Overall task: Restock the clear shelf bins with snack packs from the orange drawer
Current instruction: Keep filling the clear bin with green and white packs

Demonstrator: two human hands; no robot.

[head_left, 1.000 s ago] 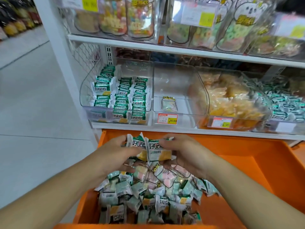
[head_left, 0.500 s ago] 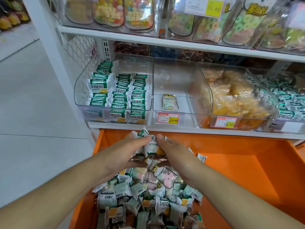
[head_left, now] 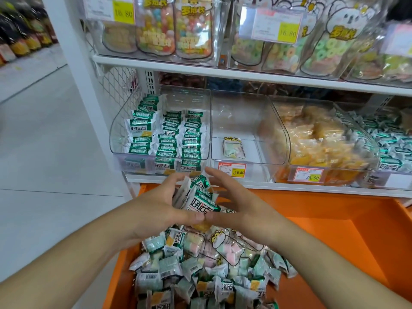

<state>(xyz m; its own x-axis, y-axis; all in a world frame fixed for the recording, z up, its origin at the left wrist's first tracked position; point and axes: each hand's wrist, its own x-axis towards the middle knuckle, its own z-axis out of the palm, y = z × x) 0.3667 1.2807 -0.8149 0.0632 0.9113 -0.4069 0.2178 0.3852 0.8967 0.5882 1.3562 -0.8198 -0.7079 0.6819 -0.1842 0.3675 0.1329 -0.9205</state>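
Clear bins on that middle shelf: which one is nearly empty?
The second bin from the left, with the 16.80 tag: only one small pastel candy pack lies in it. Its neighbours hold rows or heaps of packs.

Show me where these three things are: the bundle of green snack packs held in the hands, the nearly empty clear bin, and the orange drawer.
bundle of green snack packs (head_left: pixel 199 198), head view, on the front pack's printed face.
nearly empty clear bin (head_left: pixel 246 117), head view, on its back wall.
orange drawer (head_left: pixel 334 228), head view, on its bare inner wall.

Shop: price tags (head_left: pixel 231 170), stocked bins (head_left: pixel 160 134)
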